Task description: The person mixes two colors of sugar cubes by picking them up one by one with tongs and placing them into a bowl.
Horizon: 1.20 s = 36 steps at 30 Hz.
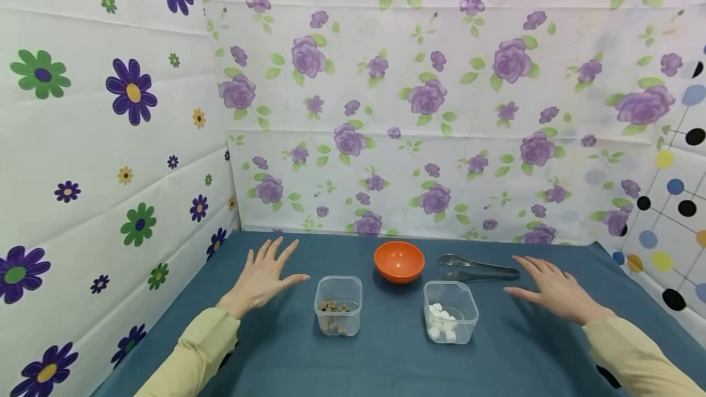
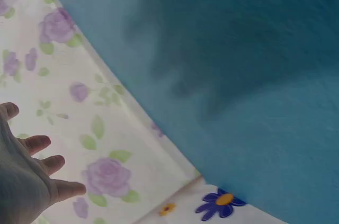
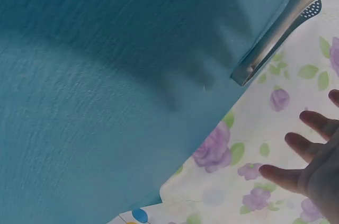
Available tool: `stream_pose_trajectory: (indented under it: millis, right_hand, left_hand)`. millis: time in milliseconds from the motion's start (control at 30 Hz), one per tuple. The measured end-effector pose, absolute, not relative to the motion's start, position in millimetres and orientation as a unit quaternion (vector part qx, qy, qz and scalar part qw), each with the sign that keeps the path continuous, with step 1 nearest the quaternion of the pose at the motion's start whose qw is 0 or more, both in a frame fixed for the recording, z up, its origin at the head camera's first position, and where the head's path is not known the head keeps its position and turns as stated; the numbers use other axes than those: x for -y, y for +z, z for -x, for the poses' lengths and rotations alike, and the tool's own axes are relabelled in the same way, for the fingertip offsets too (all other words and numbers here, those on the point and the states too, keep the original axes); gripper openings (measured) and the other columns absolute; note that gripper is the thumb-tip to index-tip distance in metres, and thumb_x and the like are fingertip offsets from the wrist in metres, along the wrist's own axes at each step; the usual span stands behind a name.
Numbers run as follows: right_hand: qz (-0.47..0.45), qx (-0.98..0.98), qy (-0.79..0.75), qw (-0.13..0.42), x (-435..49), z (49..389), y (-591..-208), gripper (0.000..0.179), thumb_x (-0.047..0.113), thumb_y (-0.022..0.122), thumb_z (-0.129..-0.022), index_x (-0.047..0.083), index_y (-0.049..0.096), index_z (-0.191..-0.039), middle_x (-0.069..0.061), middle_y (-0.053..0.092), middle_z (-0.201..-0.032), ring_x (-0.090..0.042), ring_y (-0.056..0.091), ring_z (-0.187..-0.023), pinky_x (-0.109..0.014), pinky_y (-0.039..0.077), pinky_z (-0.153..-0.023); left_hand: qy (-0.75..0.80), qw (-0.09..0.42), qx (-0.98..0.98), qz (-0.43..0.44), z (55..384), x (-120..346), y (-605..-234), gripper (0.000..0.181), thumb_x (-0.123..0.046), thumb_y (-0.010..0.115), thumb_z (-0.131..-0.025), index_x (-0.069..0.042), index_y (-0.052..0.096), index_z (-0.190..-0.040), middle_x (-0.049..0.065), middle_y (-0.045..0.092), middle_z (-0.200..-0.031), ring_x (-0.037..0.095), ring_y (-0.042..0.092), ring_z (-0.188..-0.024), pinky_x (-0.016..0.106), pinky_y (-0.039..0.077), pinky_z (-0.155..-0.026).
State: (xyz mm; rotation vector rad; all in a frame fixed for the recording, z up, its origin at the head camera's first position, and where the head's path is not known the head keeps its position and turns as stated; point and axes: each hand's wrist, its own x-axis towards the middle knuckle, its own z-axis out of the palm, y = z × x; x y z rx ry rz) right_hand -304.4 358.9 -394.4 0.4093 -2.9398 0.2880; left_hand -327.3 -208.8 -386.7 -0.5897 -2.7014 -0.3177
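Observation:
My left hand [image 1: 259, 279] hovers over the left side of the table with its fingers spread, holding nothing. Nearest to it is a clear plastic container [image 1: 339, 287] with several small brown cubes [image 1: 334, 308] inside. On the other side, my right hand [image 1: 559, 288] is also spread and holds nothing. Just left of its fingertips lie metal tongs [image 1: 480, 267], whose perforated heads show in the right wrist view. A second clear container [image 1: 466, 323] holds several white cubes [image 1: 441, 323]. Behind and between the containers sits an orange bowl [image 1: 399, 262].
A dark blue cloth [image 1: 386, 366] covers the table. Flower-printed sheets [image 1: 353, 97] hang along the back and the left side [image 1: 88, 139], and a dotted sheet [image 1: 673, 213] hangs on the right.

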Motion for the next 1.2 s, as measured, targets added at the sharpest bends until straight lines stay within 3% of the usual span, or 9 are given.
stream_pose_trajectory:
  millis: [333,567,767,1200]
  right_hand:
    - [-0.155,0.976,0.135,0.074,-350,314,-392,0.093,0.066,0.053,-0.075,-0.002,0.034,-0.136,-0.031,0.035,-0.129,-0.051,0.032,-0.113,-0.066,0.030,-0.078]
    - [-0.152,0.976,0.137,0.070,-347,320,-392,0.096,0.065,0.054,-0.075,-0.005,0.031,-0.136,-0.033,0.035,-0.127,-0.052,0.031,-0.112,-0.065,0.030,-0.078]
    - [-0.149,0.975,0.153,0.062,-341,323,-390,0.093,0.060,0.058,-0.077,-0.006,0.030,-0.136,-0.034,0.033,-0.128,-0.052,0.030,-0.113,-0.065,0.029,-0.079]
    - [-0.154,0.974,0.158,0.057,-333,335,-396,0.091,0.057,0.061,-0.076,-0.003,0.030,-0.137,-0.033,0.032,-0.130,-0.051,0.029,-0.115,-0.064,0.029,-0.080]
  left_hand:
    - [-0.131,0.168,0.948,0.238,326,177,-373,0.086,-0.068,0.047,-0.079,-0.013,0.029,-0.143,0.021,0.027,-0.139,0.039,0.023,-0.126,0.057,0.022,-0.094]
    - [-0.178,0.154,0.938,0.255,323,152,-363,0.086,-0.070,0.045,-0.077,-0.015,0.031,-0.142,0.015,0.028,-0.139,0.033,0.027,-0.124,0.051,0.039,-0.082]
    - [-0.202,0.154,0.926,0.278,326,130,-356,0.082,-0.069,0.046,-0.078,-0.014,0.036,-0.139,0.010,0.033,-0.133,0.025,0.035,-0.117,0.042,0.043,-0.079]
    - [-0.216,0.125,0.907,0.339,331,81,-349,0.076,-0.064,0.049,-0.080,-0.012,0.040,-0.134,0.009,0.036,-0.128,0.024,0.039,-0.111,0.038,0.046,-0.072]
